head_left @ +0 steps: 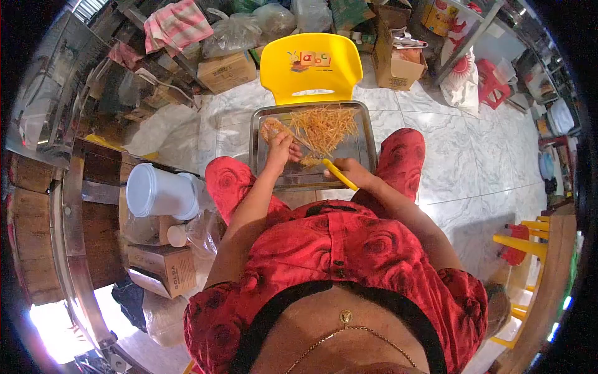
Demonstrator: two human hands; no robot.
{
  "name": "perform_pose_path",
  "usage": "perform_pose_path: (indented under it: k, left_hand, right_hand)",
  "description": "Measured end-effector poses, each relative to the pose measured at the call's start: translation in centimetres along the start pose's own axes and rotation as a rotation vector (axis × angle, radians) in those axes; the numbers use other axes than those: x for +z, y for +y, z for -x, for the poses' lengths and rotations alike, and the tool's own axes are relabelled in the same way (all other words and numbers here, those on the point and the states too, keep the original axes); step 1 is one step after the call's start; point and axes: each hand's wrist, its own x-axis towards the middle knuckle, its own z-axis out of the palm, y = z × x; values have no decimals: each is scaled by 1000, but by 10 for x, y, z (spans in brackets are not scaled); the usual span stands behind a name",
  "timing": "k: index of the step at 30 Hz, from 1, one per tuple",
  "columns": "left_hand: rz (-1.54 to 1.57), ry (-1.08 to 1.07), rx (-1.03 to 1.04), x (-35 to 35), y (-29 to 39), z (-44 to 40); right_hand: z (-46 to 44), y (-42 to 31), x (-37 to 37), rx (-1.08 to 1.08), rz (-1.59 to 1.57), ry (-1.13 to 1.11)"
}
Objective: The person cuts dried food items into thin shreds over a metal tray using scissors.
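A metal tray [256, 146] rests on a yellow chair [311, 53] in front of my knees. On it lies a loose pile of thin orange-brown strips [327, 126], with a darker orange-brown clump [271, 128] at its left. My left hand [283, 151] is over the tray's left half, just below that clump, with its fingers curled; what they hold is hidden. My right hand [352, 171] is closed round the yellow handle of a tool [339, 174], slanting up and left toward the strips. Its working end is too small to make out. A few short bits [309, 161] lie between my hands.
White buckets [152, 191] and a cardboard box [163, 269] stand at my left. Boxes [227, 71] and plastic bags [232, 36] line the far side. A white sack [461, 78] and red stool [493, 84] are at the far right, beyond the marble-patterned floor [464, 146].
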Motion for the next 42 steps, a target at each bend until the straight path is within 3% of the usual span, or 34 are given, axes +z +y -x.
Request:
perform_pose_path:
  k: [2, 8, 18, 32, 38, 42]
  left_hand:
    - [5, -19, 23, -3, -3, -2]
    - [-23, 12, 23, -1, -2, 1]
    - [-133, -8, 50, -5, -13, -4]
    - [-382, -15, 14, -1, -17, 16]
    - [-227, -24, -10, -1, -19, 17]
    - [-69, -22, -13, 1, -18, 14]
  right_hand:
    - [-2, 6, 3, 101, -131, -83]
    - [1, -7, -2, 175, -88, -149]
    - [6, -13, -6, 128, -38, -153]
    - [23, -10, -8, 69, 280, -195]
    - [20, 12, 6, 31, 97, -159]
    - [15, 12, 6, 5, 155, -162]
